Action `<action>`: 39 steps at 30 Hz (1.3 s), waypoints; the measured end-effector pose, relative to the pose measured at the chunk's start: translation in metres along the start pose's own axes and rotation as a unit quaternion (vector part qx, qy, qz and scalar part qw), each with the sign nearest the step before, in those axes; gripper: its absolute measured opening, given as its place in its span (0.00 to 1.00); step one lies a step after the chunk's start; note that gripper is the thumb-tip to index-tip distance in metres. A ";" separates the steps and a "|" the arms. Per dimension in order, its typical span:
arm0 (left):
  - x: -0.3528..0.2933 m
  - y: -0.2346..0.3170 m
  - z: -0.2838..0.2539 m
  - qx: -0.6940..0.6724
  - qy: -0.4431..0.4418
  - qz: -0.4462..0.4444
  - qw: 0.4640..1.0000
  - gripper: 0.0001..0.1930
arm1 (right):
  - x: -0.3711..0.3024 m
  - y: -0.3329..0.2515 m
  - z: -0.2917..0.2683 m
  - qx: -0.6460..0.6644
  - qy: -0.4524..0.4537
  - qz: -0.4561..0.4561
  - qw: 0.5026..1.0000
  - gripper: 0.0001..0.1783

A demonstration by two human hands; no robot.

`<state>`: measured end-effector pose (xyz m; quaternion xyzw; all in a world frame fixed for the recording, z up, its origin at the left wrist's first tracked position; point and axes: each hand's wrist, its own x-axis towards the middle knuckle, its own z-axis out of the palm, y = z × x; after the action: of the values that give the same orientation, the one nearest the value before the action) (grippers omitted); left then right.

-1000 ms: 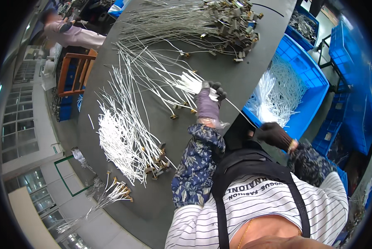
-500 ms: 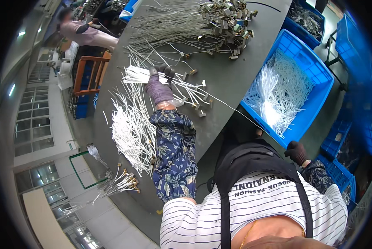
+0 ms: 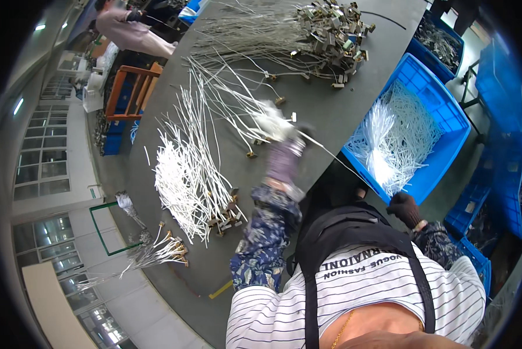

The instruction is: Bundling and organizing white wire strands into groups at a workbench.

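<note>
My left hand (image 3: 289, 148), in a purple-sleeved dark glove, is smeared by motion over the grey table. It is closed on a blurred bundle of white tubes (image 3: 268, 119), close to a loose white connector (image 3: 294, 117). Thin white wires with small metal connectors trail on the table beside it. Near the front corner of the blue bin (image 3: 451, 145), my right hand (image 3: 404, 210) hangs in a dark brown glove. Its fingers are curled, and nothing shows in them. Inside the bin lie many thin white tubes (image 3: 406, 116), some gathered in a tied bundle (image 3: 378, 145).
A pile of white-sleeved wires (image 3: 182, 180) lies at the table's left, and a heap of metal connectors (image 3: 333, 35) at the far side. More wires (image 3: 162, 253) hang past the left edge. A person (image 3: 127, 26) stands beyond; blue crates (image 3: 508, 116) stack at the right.
My left hand has moved right and nearer with the white tube bundle, uncovering connectors by the left pile. The right hand has shifted slightly left, toward the bin's corner.
</note>
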<state>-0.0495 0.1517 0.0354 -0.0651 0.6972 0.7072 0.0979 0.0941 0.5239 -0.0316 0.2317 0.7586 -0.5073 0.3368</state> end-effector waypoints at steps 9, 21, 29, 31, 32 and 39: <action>0.007 -0.034 -0.006 0.045 0.189 -0.038 0.980 0.13 | 0.052 -0.201 0.113 0.111 -0.194 -0.242 0.944 0.30; 0.012 -0.028 -0.096 -0.245 0.119 -0.099 0.957 0.14 | 0.178 -0.343 0.177 -0.158 0.081 -0.482 0.858 0.21; 0.048 -0.001 0.005 -0.457 0.163 -0.103 0.868 0.13 | 0.076 -0.209 0.080 -0.051 -0.132 -0.336 0.931 0.11; 0.054 -0.004 0.010 -0.442 0.175 -0.116 0.872 0.12 | 0.049 -0.137 0.050 -0.172 -0.176 -0.334 0.910 0.10; 0.059 -0.010 0.014 -0.409 0.178 -0.123 0.886 0.11 | 0.052 -0.082 0.032 -0.247 -0.196 -0.381 0.869 0.13; 0.078 0.014 -0.007 -0.359 0.217 -0.041 0.907 0.13 | -0.041 0.046 -0.015 -0.012 -0.007 0.139 0.990 0.20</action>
<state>-0.1293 0.1482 0.0311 -0.2768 0.3966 0.8734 -0.0568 0.1487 0.5545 -0.0251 0.3268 0.7227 -0.4482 0.4124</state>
